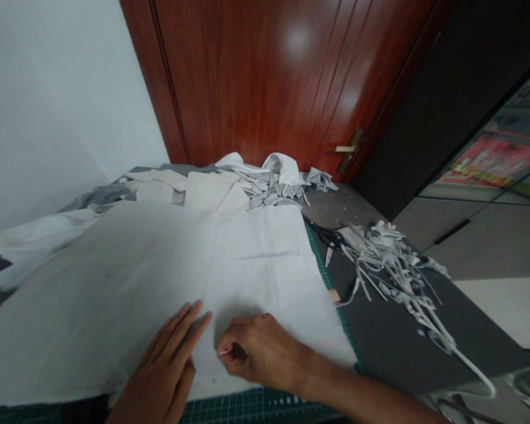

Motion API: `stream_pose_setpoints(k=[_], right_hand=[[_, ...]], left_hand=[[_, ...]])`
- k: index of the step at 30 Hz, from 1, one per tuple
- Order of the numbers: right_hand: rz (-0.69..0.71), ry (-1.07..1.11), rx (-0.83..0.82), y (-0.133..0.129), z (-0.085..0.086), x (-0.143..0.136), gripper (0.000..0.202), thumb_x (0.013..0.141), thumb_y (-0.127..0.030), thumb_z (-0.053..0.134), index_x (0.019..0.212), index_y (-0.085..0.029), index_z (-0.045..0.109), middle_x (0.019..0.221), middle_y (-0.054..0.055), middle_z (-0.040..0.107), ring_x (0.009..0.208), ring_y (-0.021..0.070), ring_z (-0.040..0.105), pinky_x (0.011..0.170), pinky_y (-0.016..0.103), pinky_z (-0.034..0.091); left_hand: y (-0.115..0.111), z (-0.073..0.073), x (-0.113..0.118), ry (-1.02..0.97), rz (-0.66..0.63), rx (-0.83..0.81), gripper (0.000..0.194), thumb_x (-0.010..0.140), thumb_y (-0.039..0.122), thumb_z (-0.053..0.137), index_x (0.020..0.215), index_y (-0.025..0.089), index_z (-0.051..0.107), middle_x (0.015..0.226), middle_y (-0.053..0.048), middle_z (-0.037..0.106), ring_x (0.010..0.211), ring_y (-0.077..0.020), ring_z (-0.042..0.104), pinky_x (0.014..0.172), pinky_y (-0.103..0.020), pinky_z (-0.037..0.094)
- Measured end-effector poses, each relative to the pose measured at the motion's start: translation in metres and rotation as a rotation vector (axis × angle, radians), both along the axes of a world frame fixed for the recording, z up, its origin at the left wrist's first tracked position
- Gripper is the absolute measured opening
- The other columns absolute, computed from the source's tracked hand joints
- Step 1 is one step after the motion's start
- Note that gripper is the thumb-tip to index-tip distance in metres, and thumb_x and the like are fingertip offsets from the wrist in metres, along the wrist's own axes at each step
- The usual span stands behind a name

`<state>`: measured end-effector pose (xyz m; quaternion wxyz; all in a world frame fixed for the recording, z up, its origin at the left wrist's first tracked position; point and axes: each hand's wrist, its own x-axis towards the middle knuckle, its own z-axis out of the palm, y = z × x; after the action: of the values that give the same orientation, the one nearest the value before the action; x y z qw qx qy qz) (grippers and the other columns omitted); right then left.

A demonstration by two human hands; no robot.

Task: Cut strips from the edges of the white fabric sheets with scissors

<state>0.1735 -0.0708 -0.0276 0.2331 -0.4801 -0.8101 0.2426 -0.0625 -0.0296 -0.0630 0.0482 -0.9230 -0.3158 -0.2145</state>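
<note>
A large white cloth lies spread over a green cutting mat, whose edges show at the front and right. My left hand rests on the cloth near its front edge, palm down with the fingers stretched out. Just to its right, my right hand is closed in a pinch low over the cloth. Something small and pale shows between its thumb and forefinger, too small to name.
Cut fabric pieces and crumpled scraps lie along the back. At the right are black scissors and a heap of grey fabric strips on the dark table. Behind stands a wooden door.
</note>
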Motion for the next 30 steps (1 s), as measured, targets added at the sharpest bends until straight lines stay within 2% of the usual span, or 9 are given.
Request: stream_pose_setpoints(k=[15, 22, 30], right_hand=[[0.002, -0.007, 0.004, 0.0005, 0.0001, -0.0019, 0.011, 0.088, -0.018, 0.058, 0.088, -0.023, 0.068, 0.092, 0.0, 0.074, 0.078, 0.0128, 0.067, 0.074, 0.023, 0.047], [0.006, -0.001, 0.019, 0.0012, 0.0007, -0.0025, 0.01, 0.087, -0.018, 0.06, 0.088, -0.022, 0.068, 0.093, 0.0, 0.074, 0.078, 0.0131, 0.067, 0.074, 0.024, 0.047], [-0.005, -0.013, 0.015, 0.0016, -0.0004, -0.005, 0.01, 0.087, -0.018, 0.06, 0.086, -0.023, 0.068, 0.091, -0.001, 0.074, 0.076, 0.0128, 0.066, 0.073, 0.024, 0.047]], left_hand=[[0.0013, -0.0045, -0.0018, -0.008, 0.019, -0.043, 0.067, 0.096, 0.022, 0.041, 0.161, 0.031, 0.029, 0.166, 0.001, 0.036, 0.149, -0.0263, 0.041, 0.117, -0.045, 0.046], [0.0009, -0.0007, 0.0001, -0.014, 0.008, -0.006, 0.067, 0.096, 0.022, 0.04, 0.161, 0.03, 0.027, 0.165, -0.001, 0.038, 0.147, -0.0264, 0.044, 0.112, -0.046, 0.051], [0.0008, -0.0049, -0.0027, -0.022, 0.01, -0.052, 0.066, 0.096, 0.022, 0.042, 0.16, 0.03, 0.03, 0.166, 0.0, 0.036, 0.149, -0.027, 0.042, 0.116, -0.045, 0.047]])
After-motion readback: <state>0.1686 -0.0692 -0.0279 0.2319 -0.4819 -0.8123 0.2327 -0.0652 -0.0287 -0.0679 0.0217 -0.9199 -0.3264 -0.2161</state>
